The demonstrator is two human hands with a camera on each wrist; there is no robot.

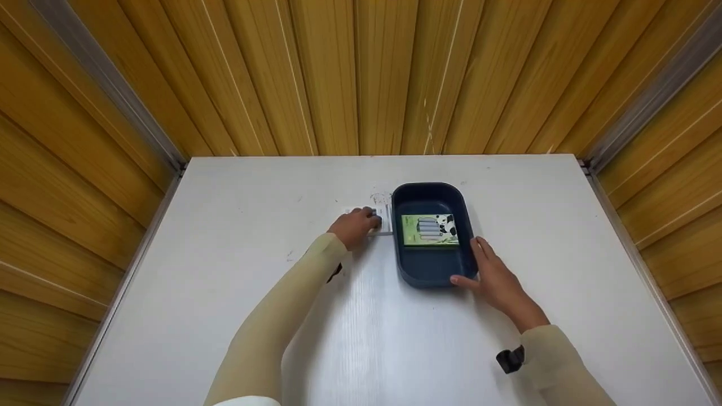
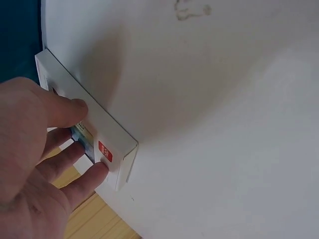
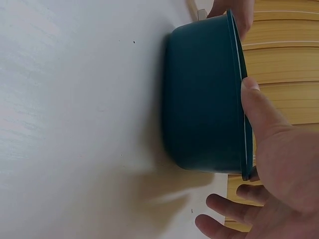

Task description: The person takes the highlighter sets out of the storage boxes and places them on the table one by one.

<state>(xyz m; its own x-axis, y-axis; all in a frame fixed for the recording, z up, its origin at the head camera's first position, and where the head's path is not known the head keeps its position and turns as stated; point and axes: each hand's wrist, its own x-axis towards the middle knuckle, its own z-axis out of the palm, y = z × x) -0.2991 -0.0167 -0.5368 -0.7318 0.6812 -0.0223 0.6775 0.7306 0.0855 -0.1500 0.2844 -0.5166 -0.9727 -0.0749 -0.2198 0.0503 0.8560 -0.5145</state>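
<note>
In the head view my left hand [image 1: 354, 226] lies over a flat white box [image 1: 385, 219] just left of a dark blue plastic bin [image 1: 437, 269]. The left wrist view shows that hand's thumb and fingers holding the white box [image 2: 112, 134], which has a red label and a picture on its face. A green box [image 1: 430, 230] with a panda and a row of sticks printed on it lies inside the bin. My right hand [image 1: 496, 282] rests at the bin's near right corner, thumb on the rim and fingers stretched along the outer wall.
The bin stands on a white table [image 1: 225, 316] with a few dark marks on it. Wood-patterned wall panels [image 1: 383, 79] enclose the back and both sides, with grey metal strips at the corners.
</note>
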